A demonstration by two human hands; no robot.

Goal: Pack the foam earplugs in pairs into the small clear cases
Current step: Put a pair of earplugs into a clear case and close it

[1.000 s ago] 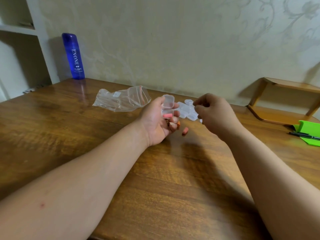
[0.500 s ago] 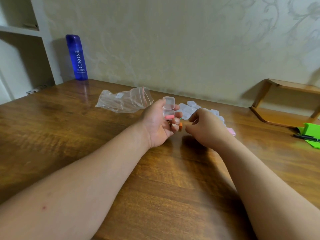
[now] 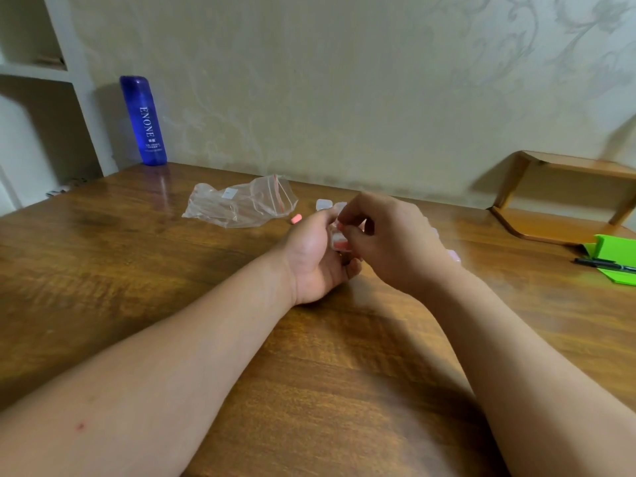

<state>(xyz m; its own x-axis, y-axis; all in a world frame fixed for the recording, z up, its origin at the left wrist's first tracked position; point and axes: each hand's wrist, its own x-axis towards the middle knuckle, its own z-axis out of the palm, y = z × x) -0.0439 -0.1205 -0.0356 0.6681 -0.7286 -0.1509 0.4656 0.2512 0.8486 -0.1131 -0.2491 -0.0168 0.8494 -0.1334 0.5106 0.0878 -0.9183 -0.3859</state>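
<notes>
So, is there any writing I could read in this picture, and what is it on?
"ENONE": white letters running down the tall blue translucent bottle at the back left of the brown wooden table.
Smaller white print below it on that bottle: too small to read.
Small white label on the crumpled clear plastic zip bag: blurred, unreadable.
Black pen on the green plastic stand: no text can be made out.

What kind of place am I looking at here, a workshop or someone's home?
Most likely a room in someone's home rather than a workshop: a wooden table stands against a wall with patterned wallpaper, a blue bottle stands at the back of it, and a small wooden shelf sits to the right.
</notes>
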